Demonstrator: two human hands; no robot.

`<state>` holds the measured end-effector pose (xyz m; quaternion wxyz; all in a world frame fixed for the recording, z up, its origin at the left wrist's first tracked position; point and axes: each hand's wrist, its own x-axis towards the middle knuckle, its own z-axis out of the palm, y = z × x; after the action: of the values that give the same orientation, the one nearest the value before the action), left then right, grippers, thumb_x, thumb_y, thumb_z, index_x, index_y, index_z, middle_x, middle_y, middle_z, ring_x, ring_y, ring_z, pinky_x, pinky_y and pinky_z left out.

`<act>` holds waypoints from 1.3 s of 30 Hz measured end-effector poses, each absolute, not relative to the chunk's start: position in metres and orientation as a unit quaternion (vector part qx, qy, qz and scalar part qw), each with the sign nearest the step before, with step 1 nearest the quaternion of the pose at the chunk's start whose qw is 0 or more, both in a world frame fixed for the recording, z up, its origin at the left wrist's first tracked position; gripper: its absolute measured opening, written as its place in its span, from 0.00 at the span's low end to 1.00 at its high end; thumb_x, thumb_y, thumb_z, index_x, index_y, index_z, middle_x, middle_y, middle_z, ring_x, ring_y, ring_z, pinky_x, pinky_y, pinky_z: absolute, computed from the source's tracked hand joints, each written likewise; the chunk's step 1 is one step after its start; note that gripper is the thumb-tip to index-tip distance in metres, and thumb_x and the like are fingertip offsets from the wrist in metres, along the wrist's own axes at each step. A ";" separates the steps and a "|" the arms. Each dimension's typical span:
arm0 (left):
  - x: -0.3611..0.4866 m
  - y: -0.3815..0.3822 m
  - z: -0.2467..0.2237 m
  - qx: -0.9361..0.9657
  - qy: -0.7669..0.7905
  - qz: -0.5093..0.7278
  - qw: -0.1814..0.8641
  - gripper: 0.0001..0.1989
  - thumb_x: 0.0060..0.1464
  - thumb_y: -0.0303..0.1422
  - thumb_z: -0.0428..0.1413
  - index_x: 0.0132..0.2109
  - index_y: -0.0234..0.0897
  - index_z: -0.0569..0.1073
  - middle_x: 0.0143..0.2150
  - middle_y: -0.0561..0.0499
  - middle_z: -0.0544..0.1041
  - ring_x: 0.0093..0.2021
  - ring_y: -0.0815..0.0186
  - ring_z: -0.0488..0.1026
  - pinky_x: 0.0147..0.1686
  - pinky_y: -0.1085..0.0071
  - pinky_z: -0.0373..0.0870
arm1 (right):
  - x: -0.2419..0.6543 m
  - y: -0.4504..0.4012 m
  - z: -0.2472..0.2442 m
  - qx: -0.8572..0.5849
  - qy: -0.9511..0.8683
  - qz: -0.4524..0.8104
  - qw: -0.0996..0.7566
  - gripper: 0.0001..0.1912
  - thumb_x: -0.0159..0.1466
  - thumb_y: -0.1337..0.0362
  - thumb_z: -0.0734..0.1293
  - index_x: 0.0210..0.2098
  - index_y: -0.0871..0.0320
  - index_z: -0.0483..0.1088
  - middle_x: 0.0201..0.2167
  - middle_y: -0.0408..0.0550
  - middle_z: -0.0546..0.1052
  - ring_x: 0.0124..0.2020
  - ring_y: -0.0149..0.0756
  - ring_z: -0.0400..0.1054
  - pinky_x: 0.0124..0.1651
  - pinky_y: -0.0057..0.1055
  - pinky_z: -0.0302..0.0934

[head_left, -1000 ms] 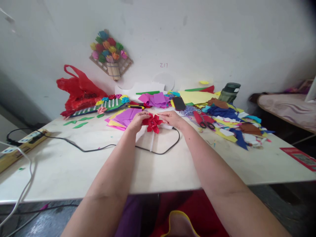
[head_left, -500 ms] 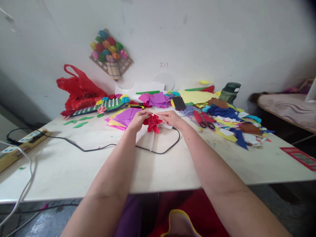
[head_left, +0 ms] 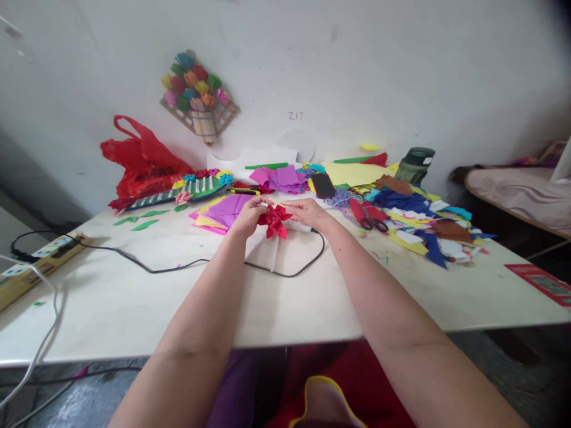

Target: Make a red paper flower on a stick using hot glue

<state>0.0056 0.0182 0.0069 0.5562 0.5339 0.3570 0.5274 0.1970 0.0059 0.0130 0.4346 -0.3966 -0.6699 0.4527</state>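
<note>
A red paper flower (head_left: 275,222) with pointed petals is held up over the middle of the table. My left hand (head_left: 250,215) grips it from the left, fingers closed at its edge. On the other side, my right hand (head_left: 308,213) has its fingers pressed together against the flower's right petals. Below the flower lies a white glue gun, mostly hidden by the flower and my right hand; its black cord (head_left: 292,275) loops over the table. A translucent glue stick (head_left: 275,254) shows underneath. Purple, yellow and pink paper sheets (head_left: 225,211) rest beside my left hand.
Scissors (head_left: 373,223), a phone (head_left: 323,185) and paper scraps (head_left: 410,208) lie to the right, before a green bottle (head_left: 414,166). At left are a red plastic bag (head_left: 147,157), a board with paper flowers (head_left: 196,191), green leaf cutouts (head_left: 145,225) and a power strip (head_left: 42,267).
The flower has turned slightly and its petals now face me more. My fingers have shifted a little at its edges; both hands remain in nearly the same place.
</note>
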 end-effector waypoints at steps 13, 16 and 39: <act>0.005 0.022 0.005 0.545 0.364 0.516 0.552 0.06 0.36 0.26 0.60 0.27 0.35 0.72 0.20 0.53 0.72 0.18 0.71 0.67 0.20 0.75 0.59 | 0.196 0.005 0.014 -0.394 -0.682 0.418 0.453 0.15 0.57 0.62 0.71 0.42 0.61 0.81 0.20 0.40 0.70 0.25 0.27 0.60 0.31 0.27 0.62; 0.005 0.022 0.005 0.548 0.375 0.502 0.554 0.05 0.36 0.26 0.60 0.26 0.34 0.73 0.20 0.52 0.72 0.18 0.71 0.66 0.20 0.75 0.59 | 0.196 0.006 0.014 -0.398 -0.686 0.408 0.452 0.15 0.58 0.63 0.70 0.43 0.62 0.81 0.27 0.45 0.77 0.29 0.29 0.66 0.31 0.26 0.63; 0.006 0.016 0.009 0.594 0.368 0.451 0.555 0.10 0.38 0.35 0.63 0.26 0.31 0.75 0.21 0.50 0.73 0.20 0.71 0.67 0.21 0.75 0.58 | 0.197 0.014 0.006 -0.349 -0.744 0.361 0.442 0.19 0.59 0.56 0.70 0.44 0.61 0.81 0.31 0.48 0.80 0.36 0.38 0.73 0.39 0.32 0.68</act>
<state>0.0062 0.0159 0.0092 0.5547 0.5942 0.3680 0.4514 0.1967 0.0144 0.0060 0.4418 -0.3488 -0.7436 0.3608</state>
